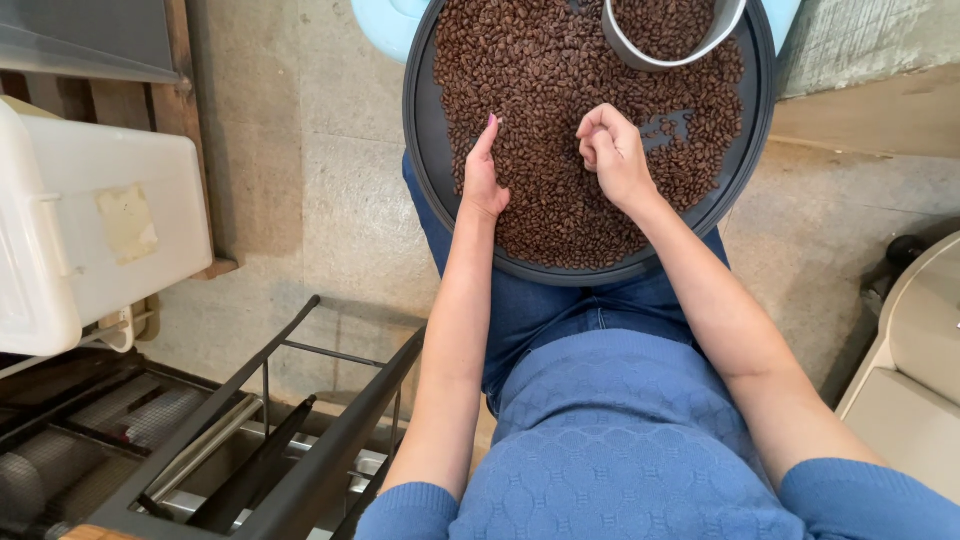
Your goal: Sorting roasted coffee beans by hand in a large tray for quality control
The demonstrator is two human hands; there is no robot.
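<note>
A round dark tray rests on my lap, covered with roasted coffee beans. My left hand lies edge-on among the beans at the tray's left side, fingers straight and together, nothing in it. My right hand hovers over the middle of the beans with fingers curled and pinched together; whether a bean sits between the fingertips cannot be told. A grey bowl with more beans stands at the tray's far edge.
A white plastic box sits at the left on a wooden pallet. A black metal rack stands at the lower left. A beige machine edge is at the right. A pale blue container lies beyond the tray. The floor is concrete.
</note>
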